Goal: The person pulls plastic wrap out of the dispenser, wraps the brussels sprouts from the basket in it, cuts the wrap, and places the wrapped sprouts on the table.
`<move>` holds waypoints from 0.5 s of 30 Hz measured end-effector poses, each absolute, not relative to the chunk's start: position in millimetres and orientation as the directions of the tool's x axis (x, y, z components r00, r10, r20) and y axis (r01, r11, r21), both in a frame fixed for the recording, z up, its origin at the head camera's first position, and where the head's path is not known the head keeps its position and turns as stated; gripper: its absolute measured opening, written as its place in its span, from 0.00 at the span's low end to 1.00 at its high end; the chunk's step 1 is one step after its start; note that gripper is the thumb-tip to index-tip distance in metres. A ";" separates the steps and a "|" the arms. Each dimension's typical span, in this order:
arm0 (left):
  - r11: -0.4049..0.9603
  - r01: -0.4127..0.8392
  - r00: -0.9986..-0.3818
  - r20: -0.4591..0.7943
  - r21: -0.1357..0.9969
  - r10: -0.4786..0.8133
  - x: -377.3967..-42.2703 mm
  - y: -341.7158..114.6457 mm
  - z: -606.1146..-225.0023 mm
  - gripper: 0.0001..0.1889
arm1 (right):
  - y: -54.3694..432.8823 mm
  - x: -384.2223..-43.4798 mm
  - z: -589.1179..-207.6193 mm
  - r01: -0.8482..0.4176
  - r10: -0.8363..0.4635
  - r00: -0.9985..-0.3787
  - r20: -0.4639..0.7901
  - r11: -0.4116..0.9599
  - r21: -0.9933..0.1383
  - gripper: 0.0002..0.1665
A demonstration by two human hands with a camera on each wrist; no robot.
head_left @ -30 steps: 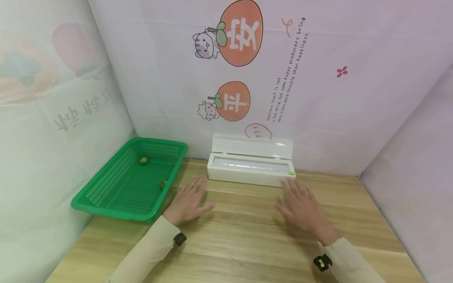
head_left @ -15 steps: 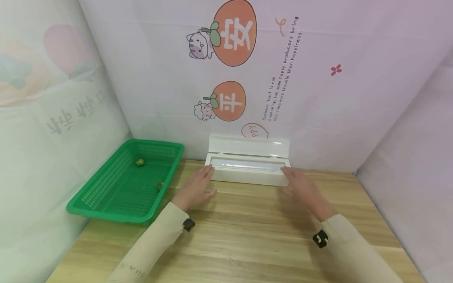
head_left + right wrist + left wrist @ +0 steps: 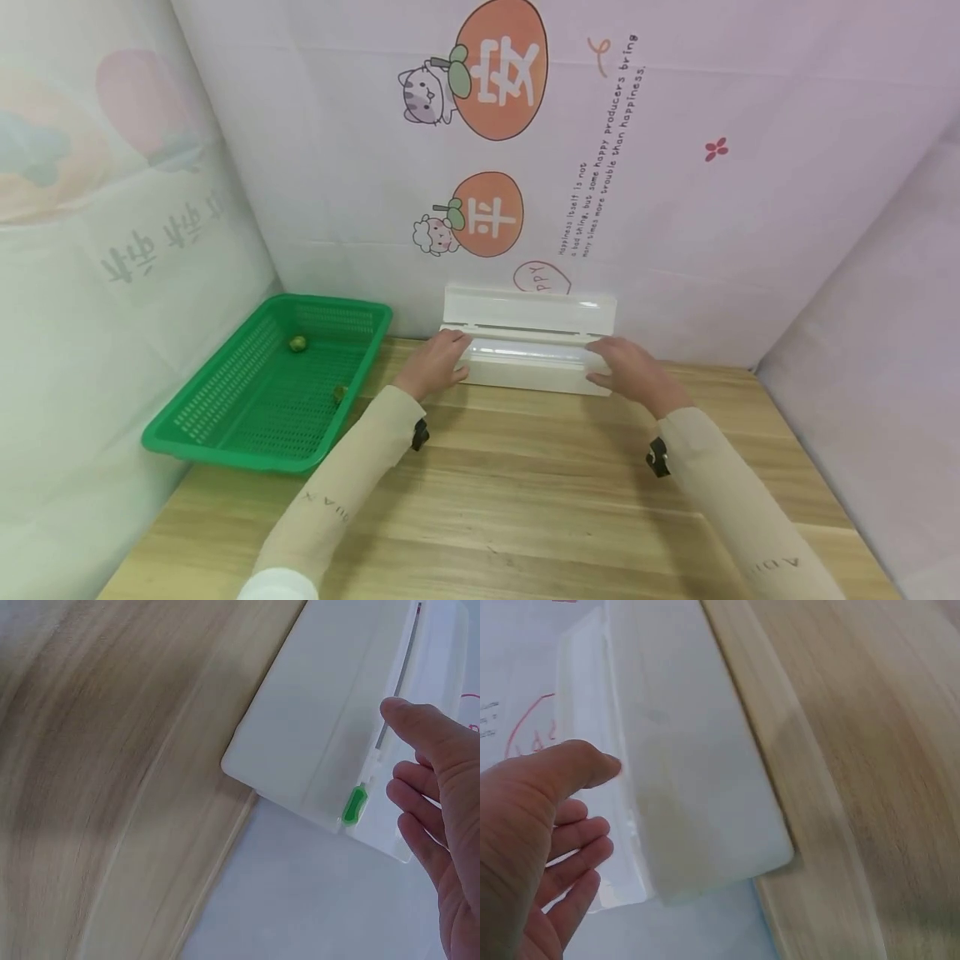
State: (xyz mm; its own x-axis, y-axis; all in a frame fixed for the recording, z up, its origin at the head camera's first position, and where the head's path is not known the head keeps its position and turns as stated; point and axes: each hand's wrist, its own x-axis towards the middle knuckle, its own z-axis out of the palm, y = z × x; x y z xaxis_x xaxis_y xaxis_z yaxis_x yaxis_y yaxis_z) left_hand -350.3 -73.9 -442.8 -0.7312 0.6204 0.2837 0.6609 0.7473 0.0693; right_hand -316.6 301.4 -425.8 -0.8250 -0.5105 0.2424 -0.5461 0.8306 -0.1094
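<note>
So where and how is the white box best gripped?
By the two short ends of the box, I'd say: left hand from the left, right hand from the right. It is long and narrow, so that should balance it; the raised lid and wall close behind leave little room at the back.

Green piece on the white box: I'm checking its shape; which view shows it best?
The right wrist view shows the green piece whole and close. In the head view the right hand hides it; the left wrist view shows the white box without it.
</note>
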 end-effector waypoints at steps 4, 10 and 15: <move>0.759 0.650 -0.741 0.252 0.042 0.622 -356.9 -74.5 -444.1 0.22 | 297.6 -322.6 -427.1 -0.535 -0.511 -0.841 0.181 0.833 -0.137 0.29; 0.748 0.663 -0.727 0.252 0.017 0.638 -362.5 -74.1 -447.9 0.18 | 299.8 -326.4 -434.8 -0.549 -0.523 -0.833 0.179 0.823 -0.148 0.24; 0.740 0.672 -0.724 0.243 0.036 0.646 -364.7 -71.5 -450.0 0.14 | 302.4 -330.8 -441.4 -0.558 -0.531 -0.825 0.193 0.819 -0.133 0.20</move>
State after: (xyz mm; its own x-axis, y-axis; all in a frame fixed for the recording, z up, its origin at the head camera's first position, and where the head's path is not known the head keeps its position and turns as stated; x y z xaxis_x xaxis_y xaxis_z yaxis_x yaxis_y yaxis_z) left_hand -364.7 -71.5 -450.0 -0.7237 0.6458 0.2435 0.6721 0.7396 0.0359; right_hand -330.8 302.4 -441.4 -0.8250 -0.5312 0.1929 -0.5584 0.8188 -0.1334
